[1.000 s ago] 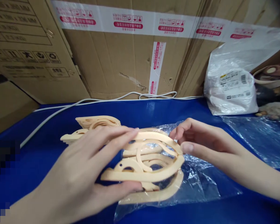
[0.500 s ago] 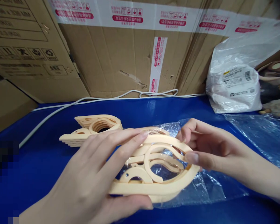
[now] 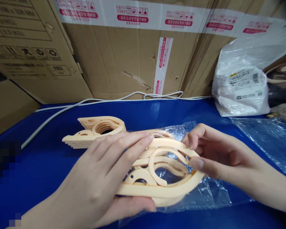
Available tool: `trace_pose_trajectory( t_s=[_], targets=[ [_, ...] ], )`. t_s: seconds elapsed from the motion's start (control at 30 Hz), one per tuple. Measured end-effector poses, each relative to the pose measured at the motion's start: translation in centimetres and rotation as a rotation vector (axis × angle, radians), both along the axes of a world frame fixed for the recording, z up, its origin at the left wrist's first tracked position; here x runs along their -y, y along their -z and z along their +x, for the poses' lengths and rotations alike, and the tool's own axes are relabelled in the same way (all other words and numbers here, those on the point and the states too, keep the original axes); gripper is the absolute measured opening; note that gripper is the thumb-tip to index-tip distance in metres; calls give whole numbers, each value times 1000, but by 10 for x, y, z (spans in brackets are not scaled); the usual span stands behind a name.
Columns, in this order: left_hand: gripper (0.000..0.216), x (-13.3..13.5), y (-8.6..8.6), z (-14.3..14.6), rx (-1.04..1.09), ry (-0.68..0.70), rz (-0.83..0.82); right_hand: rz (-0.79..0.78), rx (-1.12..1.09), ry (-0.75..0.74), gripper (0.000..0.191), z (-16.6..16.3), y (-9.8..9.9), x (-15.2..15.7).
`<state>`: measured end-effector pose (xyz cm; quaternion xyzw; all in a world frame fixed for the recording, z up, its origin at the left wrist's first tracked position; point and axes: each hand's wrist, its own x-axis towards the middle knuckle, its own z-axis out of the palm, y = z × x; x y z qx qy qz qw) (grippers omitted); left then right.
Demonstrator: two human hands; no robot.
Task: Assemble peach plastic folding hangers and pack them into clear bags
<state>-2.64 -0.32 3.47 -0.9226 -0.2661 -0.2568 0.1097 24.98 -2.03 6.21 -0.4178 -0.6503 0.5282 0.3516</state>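
Observation:
A cream plastic hanger point(image 3: 165, 191), with a curved hook inside its rounded frame, lies over more pieces of the same kind in the middle. My left hand point(image 3: 102, 171) wraps its left side, fingers across the top and thumb along the near edge. At the right end, my right hand point(image 3: 219, 152) pinches the rim between thumb and curled fingers. Clear plastic wrap point(image 3: 212, 192) spreads beneath these pieces. Beyond my left hand, a neat stack of cream hangers point(image 3: 102, 127) rests on the blue surface. My left palm hides part of the held hanger.
Cardboard boxes point(image 3: 124, 57) wall off the back of the blue surface point(image 3: 54, 168). A white cable point(image 3: 85, 101) runs along their base. At the back right sits a white plastic bag point(image 3: 240, 92) with a label, near another clear plastic sheet point(image 3: 264, 136).
The view has shifted slightly, so everything sits a little further right. Both hands keep nearly the same hold on the hanger.

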Motion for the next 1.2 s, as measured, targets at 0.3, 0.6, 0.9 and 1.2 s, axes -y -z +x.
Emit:
trace_pose_trajectory(
  t_s=[0.3,0.6,0.9,1.2],
  targets=[
    [68,6,6,5,11,-68,-12,787,558,-22,66,1,8,5],
    [72,10,15,11,97,-15,-84,824,637,-93,65,-10,11,11],
    [45,-6,3,-11,61,-20,-264,604,635,103,58,48,1,-14],
    [27,-24,-2,-22,-105,84,-78,341,697,265,25,112,-19,-31]
  ],
)
